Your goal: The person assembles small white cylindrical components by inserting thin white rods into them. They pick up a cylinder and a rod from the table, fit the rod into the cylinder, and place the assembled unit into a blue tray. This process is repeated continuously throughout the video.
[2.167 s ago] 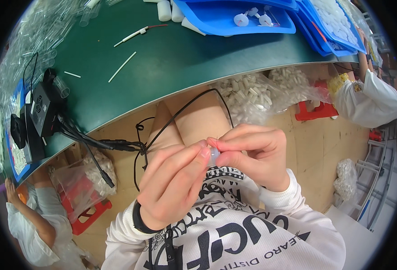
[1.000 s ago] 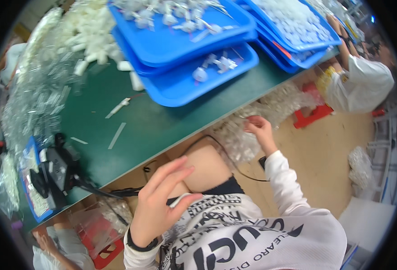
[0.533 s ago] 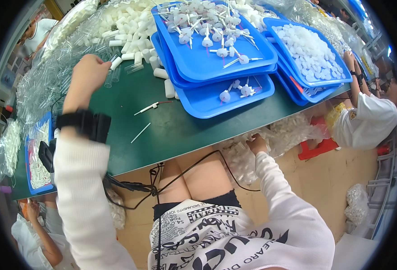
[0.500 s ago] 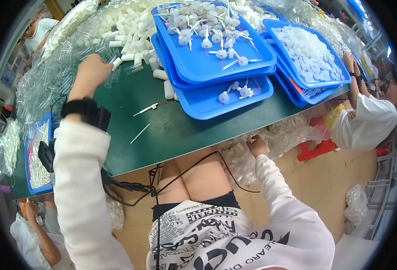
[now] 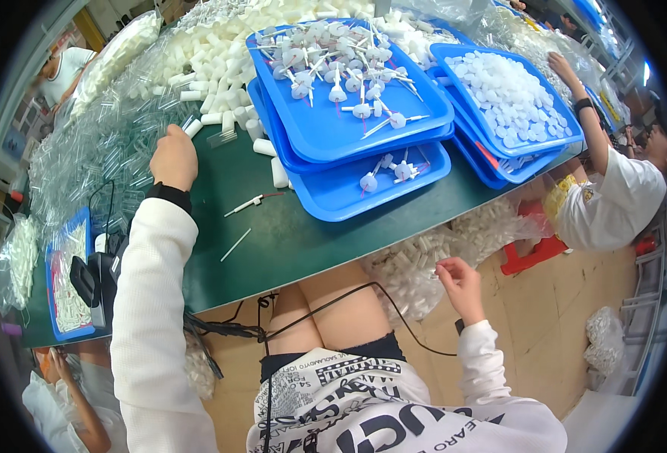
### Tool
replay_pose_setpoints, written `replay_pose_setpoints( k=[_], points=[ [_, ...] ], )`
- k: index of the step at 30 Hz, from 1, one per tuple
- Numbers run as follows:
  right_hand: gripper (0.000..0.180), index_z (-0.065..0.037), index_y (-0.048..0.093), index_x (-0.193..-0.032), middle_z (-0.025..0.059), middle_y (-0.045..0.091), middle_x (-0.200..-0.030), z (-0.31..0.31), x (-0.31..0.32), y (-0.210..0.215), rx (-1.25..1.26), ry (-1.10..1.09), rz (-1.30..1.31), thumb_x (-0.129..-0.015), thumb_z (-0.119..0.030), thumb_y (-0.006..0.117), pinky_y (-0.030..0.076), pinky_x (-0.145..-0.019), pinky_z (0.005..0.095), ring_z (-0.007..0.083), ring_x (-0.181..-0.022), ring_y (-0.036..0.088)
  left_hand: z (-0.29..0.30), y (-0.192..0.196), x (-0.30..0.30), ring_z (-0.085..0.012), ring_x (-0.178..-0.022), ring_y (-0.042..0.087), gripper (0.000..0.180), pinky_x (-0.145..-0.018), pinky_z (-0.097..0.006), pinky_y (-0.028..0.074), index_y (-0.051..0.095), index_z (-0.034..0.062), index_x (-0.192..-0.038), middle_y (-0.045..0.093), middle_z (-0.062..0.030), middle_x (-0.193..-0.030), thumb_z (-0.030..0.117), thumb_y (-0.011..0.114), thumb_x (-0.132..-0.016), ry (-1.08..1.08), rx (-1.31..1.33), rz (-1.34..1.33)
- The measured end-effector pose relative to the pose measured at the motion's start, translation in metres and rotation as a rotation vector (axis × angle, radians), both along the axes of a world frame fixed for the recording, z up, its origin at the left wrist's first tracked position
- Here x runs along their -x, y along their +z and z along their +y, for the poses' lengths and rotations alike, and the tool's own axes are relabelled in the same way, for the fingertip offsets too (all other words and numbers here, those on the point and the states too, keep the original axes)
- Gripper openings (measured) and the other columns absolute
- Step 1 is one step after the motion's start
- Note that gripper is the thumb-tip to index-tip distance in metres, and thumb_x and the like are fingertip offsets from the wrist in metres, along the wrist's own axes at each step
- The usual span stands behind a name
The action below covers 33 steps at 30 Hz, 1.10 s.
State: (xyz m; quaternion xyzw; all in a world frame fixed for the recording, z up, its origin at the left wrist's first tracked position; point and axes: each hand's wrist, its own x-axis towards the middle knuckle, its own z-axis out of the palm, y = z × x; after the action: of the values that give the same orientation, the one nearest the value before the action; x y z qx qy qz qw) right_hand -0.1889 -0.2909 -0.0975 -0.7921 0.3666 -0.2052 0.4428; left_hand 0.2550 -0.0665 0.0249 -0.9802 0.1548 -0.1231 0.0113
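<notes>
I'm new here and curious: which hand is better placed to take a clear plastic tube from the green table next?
Probably the left hand: it is over the green table, beside heaped clear plastic tubes. The right hand is beyond the table's near edge.

The left hand (image 5: 173, 160) and right hand (image 5: 463, 291), together at lower middle at first, are apart: the left by the tubes (image 5: 111, 155), upper left; the right drawn back from the bag (image 5: 405, 273), right of centre. A co-worker's hand (image 5: 564, 69) has reached farther up, upper right.
</notes>
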Motion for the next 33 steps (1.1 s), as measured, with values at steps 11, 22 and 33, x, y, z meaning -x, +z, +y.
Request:
replay_pose_setpoints(
  k=[11, 22, 33],
  points=[
    [0.023, -0.003, 0.065, -0.088, 0.0119, 0.065, -0.074, -0.047, -0.177, 0.200, 0.630, 0.310, -0.221, -0.078, -0.023, 0.063, 0.048, -0.063, 0.0308, 0.0226, -0.068, 0.062, -0.077, 0.019, 0.020, -0.0333, -0.076, 0.061, 0.024, -0.070, -0.039, 0.047, 0.056, -0.0004, -0.080, 0.062, -0.0184, -0.076, 0.020, 0.065, -0.073, -0.480, 0.641, 0.282],
    [0.035, -0.007, 0.067, -0.077, 0.0107, 0.066, -0.076, -0.016, -0.248, 0.195, 0.844, 0.182, 0.238, -0.066, -0.040, 0.072, 0.050, -0.065, 0.0374, 0.0298, -0.073, 0.064, -0.052, 0.018, 0.026, -0.0336, -0.079, 0.061, 0.018, -0.072, -0.038, 0.048, 0.057, 0.0021, -0.080, 0.063, -0.0182, -0.078, 0.008, 0.065, -0.065, -0.451, 0.634, 0.278],
    [0.023, -0.007, 0.059, -0.082, 0.0093, 0.061, -0.075, 0.008, -0.224, 0.181, 1.065, 0.137, -0.216, -0.072, -0.026, 0.066, 0.045, -0.067, 0.0382, 0.0277, -0.079, 0.059, 0.068, 0.110, 0.231, -0.0203, -0.093, 0.054, 0.025, -0.087, -0.032, 0.044, 0.037, 0.0089, -0.088, 0.047, -0.0112, -0.104, 0.006, 0.061, -0.080, -0.791, 1.648, 0.836]
  ],
)
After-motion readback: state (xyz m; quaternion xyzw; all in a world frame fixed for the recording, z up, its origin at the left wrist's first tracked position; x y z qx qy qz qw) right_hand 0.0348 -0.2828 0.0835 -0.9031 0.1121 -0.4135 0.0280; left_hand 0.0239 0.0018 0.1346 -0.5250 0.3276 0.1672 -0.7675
